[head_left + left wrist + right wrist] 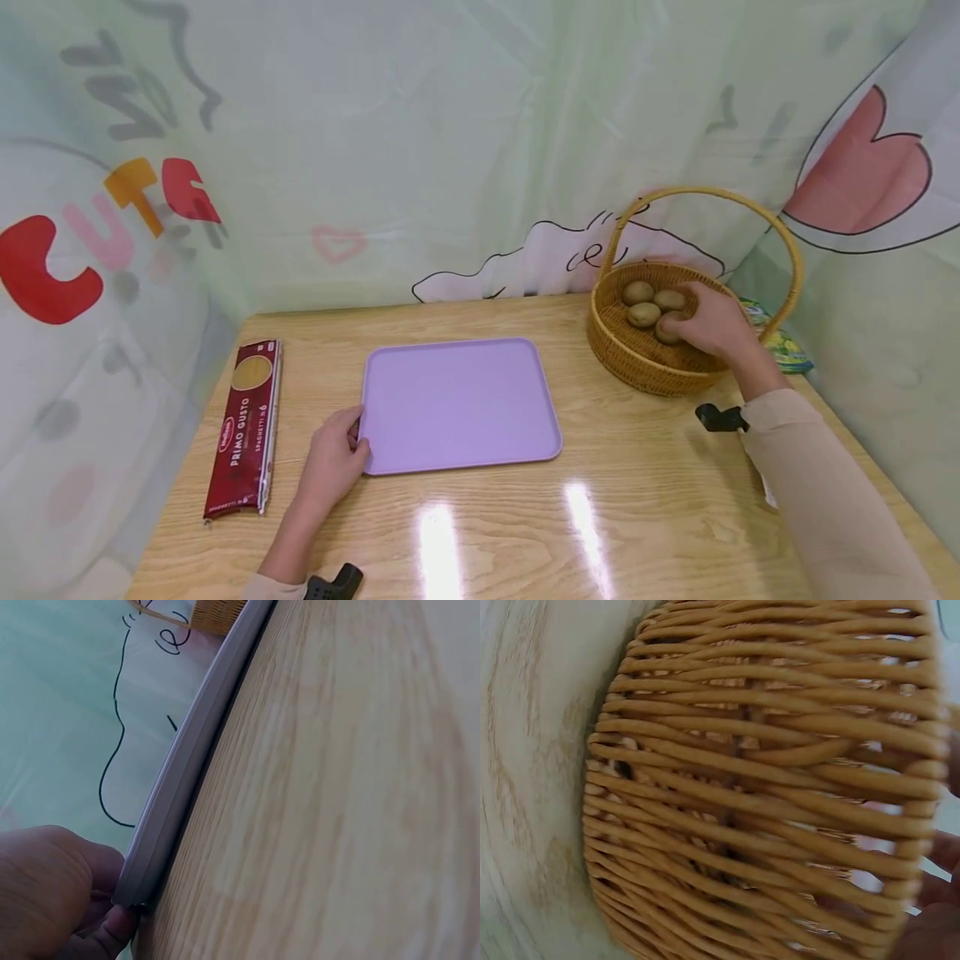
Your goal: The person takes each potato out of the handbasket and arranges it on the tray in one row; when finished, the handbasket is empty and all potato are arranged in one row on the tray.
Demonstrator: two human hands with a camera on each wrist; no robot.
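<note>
A lilac tray (461, 406) lies flat on the wooden table. My left hand (335, 454) holds its near left edge, and in the left wrist view fingers (56, 877) pinch the tray's rim (169, 795). My right hand (712, 321) reaches into a round wicker basket (637, 367) with a tall arched handle. Its fingers are around a brown oval kiwi (670, 327). Several like it, among them one kiwi (637, 292), sit beside it in the basket. In the right wrist view the woven wall (765, 780) hides most of the hand.
A red spaghetti packet (243, 429) lies at the table's left. Behind the basket's right side is a green-and-yellow packet (791, 352), partly hidden. A white item (767, 487) shows beneath the right sleeve. A printed curtain (390, 150) borders the table's back and sides.
</note>
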